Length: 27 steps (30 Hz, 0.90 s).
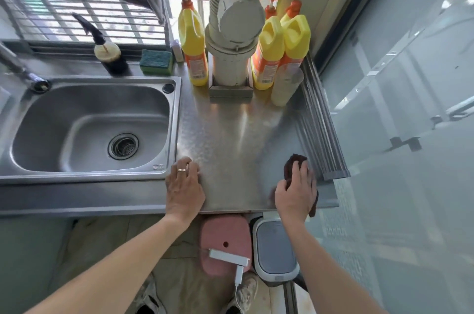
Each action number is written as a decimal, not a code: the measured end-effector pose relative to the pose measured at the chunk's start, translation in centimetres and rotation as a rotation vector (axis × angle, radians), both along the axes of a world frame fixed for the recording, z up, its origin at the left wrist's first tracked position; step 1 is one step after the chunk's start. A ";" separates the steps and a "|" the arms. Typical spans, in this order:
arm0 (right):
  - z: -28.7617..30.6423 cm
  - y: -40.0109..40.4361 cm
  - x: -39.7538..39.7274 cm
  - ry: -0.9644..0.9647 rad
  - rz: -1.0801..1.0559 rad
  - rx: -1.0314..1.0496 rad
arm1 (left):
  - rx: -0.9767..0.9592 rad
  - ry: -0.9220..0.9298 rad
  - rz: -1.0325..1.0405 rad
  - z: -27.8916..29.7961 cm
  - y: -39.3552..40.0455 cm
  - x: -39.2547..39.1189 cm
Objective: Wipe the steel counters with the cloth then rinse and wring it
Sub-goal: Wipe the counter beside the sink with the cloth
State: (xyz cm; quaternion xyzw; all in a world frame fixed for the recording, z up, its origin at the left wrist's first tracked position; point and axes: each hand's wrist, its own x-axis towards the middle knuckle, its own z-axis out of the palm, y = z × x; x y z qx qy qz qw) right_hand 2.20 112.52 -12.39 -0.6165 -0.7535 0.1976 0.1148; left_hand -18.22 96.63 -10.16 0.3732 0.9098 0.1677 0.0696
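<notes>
Wiping the steel counter (230,134) with a dark cloth (295,162).

Right hand (297,188) flat over the cloth, fingers spread and pressing it down at the counter's front right corner, beside the ridged rack (320,124). Left hand (183,183), ringed, resting on the counter with fingers loosely bent, holding nothing, just right of the sink (89,129). Yellow bottles (272,49) at the counter's back.

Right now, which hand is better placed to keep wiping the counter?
Right. The right hand already presses the dark cloth on the steel counter near its right edge. The left hand rests bare by the sink, holding nothing.
</notes>
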 end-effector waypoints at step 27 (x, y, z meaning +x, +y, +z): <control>-0.4 -11.5 -14.9 0.178 0.858 -0.060 | 0.060 -0.018 0.038 0.6 -6.4 -5.8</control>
